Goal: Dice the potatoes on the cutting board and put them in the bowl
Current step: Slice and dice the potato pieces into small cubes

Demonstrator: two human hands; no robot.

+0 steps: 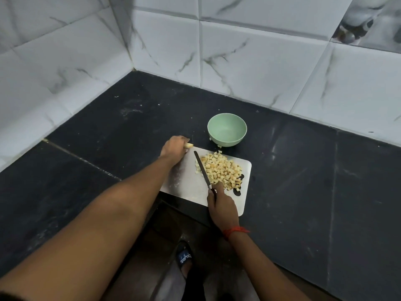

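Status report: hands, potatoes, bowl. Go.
Left hand holds a potato piece at the far corner of the cutting board. Right hand grips the knife, blade against the diced pile. Green bowl empty; stray dice beside it.

Diced potatoes (221, 170): pale yellow cubes heaped on the right half of the cutting board (188, 183). One uncut piece (189, 145) sits at the board's far left corner. Board: white, rectangular, flat, at the desk's near edge. Bowl (227, 129): pale green, upright, empty, just beyond the board's far edge.
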